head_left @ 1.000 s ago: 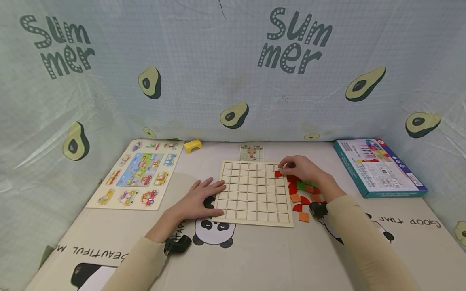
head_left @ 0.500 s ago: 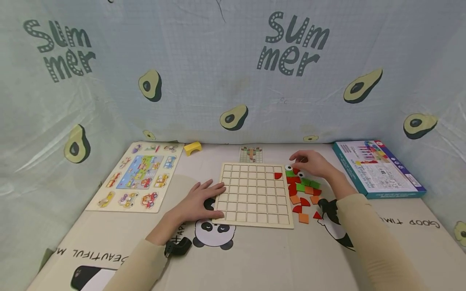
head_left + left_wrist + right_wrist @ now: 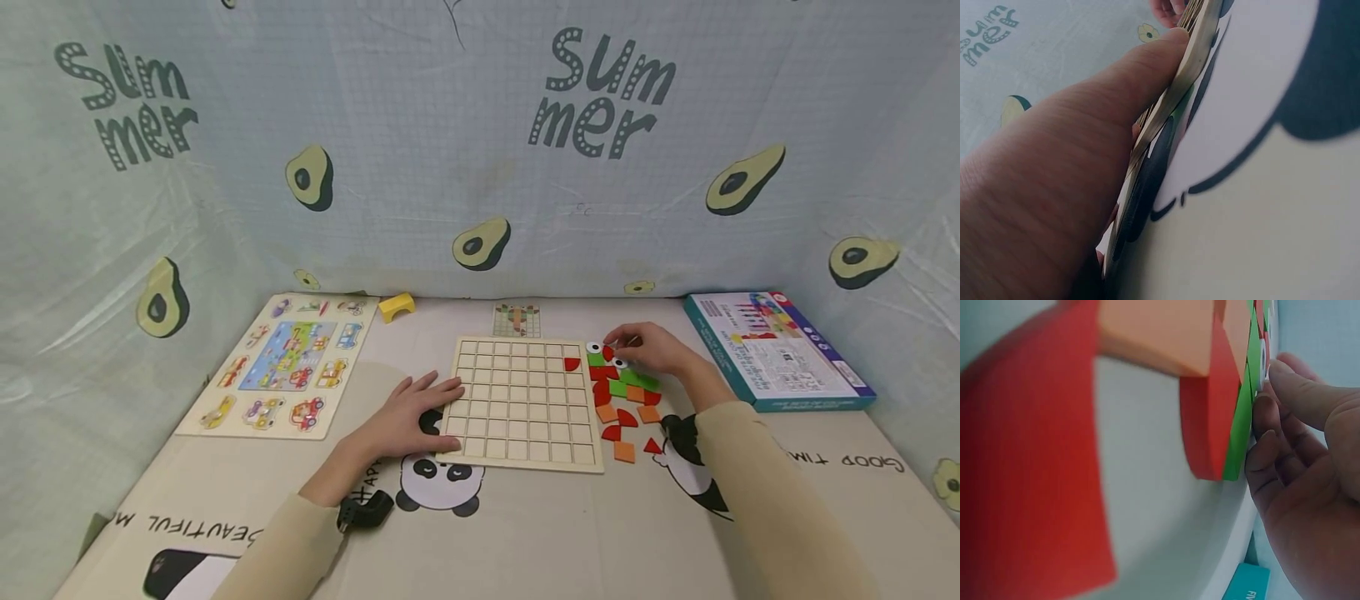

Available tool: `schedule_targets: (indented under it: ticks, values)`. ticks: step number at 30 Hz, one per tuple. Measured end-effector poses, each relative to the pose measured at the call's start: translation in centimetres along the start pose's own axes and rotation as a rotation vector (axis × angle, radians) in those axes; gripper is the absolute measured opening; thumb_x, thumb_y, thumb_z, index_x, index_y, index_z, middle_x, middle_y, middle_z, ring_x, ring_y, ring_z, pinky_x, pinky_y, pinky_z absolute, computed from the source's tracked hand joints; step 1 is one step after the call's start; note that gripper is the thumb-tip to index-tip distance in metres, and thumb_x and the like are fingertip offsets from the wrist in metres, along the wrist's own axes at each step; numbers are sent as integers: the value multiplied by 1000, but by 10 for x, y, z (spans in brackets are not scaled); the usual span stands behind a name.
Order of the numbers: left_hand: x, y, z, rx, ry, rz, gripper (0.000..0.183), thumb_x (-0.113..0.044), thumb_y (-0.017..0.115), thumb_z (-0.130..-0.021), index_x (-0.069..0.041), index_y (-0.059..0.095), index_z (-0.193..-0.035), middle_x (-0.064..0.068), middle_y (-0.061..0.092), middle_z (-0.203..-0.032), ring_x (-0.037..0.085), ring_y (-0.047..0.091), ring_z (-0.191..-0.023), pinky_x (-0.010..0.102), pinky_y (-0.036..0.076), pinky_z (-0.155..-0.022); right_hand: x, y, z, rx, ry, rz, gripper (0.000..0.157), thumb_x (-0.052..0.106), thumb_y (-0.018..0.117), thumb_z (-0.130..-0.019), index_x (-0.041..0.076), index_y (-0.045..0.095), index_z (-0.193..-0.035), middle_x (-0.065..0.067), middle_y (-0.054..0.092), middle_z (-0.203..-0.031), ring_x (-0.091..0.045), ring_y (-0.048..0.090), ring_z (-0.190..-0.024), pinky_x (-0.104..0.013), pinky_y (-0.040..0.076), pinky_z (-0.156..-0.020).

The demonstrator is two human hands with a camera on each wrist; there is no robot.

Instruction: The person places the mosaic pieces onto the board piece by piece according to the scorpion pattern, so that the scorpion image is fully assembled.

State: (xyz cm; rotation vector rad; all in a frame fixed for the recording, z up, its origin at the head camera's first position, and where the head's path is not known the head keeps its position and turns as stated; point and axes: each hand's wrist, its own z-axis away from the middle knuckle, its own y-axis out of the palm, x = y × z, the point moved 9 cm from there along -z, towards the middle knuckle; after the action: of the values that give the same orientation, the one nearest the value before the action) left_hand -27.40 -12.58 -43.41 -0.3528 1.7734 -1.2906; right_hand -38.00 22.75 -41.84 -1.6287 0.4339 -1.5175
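My left hand [image 3: 405, 417] lies spread along the left edge of a wooden grid board [image 3: 517, 402], thumb and fingertips on its rim. In the left wrist view, the thumb [image 3: 1147, 69] presses over the board's edge. One red quarter-circle tile [image 3: 572, 364] sits in a cell near the board's upper right. My right hand [image 3: 651, 350] is at the top of the loose tiles, its fingers bent and its fingertips right at a red tile [image 3: 608, 354] between two round eye tiles [image 3: 594, 347]. Whether it pinches that tile I cannot tell.
Several green tiles [image 3: 618, 388], orange tiles [image 3: 624, 452] and red tiles lie right of the board. A small pattern card [image 3: 517, 321] lies behind it. A vehicle puzzle [image 3: 288, 367] and yellow arch block [image 3: 397, 307] are at left, a flat box [image 3: 780, 350] at right.
My right hand has let go of the red quarter-circle on the board and moved right to the loose tiles, then slightly lower there. My left hand has stayed on the board's edge.
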Motion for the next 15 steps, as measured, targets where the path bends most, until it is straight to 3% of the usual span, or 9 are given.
schedule_targets:
  ticks: [15]
  values:
    - [0, 0, 0, 1, -11, 9, 85, -56, 75, -85, -14, 46, -153, 1, 39, -159, 35, 15, -152, 59, 4, -119, -4, 7, -5, 43, 48, 33, 31, 11, 60, -103, 3, 64, -132, -16, 58, -113, -34, 51, -105, -43, 46, -92]
